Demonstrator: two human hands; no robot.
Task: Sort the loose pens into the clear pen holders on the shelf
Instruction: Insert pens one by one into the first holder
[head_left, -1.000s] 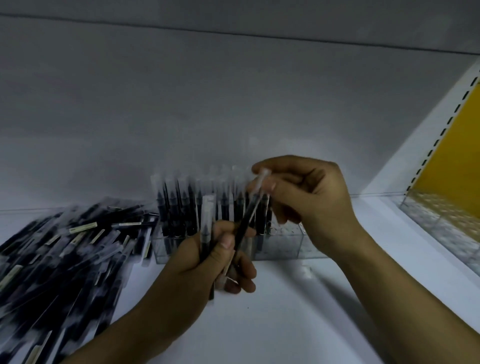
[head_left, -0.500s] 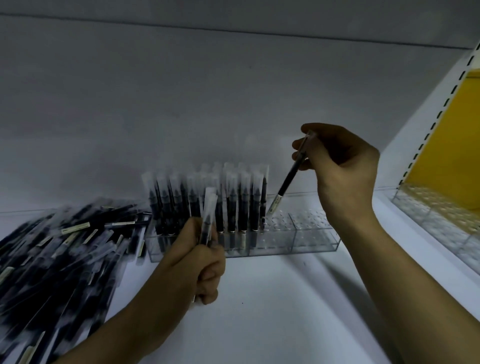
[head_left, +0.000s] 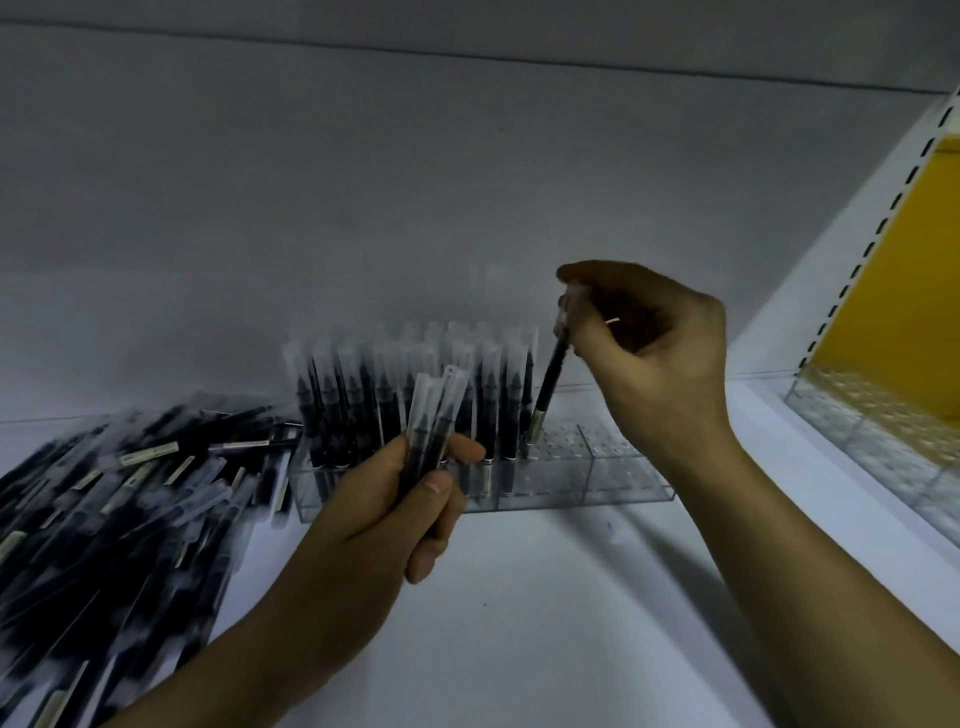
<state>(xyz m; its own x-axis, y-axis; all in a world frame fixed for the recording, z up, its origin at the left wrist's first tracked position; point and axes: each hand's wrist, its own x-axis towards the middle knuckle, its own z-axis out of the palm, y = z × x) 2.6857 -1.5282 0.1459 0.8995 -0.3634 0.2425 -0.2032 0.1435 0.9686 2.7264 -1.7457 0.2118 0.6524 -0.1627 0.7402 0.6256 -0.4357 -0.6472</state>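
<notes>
Our right hand (head_left: 644, 353) pinches a pen (head_left: 549, 387) tilted over the holder (head_left: 587, 483); left hand (head_left: 374, 514) grips spare pens (head_left: 434, 415) — we could miss the hole and topple neighbours.

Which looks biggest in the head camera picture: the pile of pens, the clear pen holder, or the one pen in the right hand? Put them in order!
1. Pile of pens, though it lies nearer the camera.
2. Clear pen holder.
3. Single pen that the right hand pinches.

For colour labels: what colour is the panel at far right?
Yellow; the panel shows best in the head view.
</notes>
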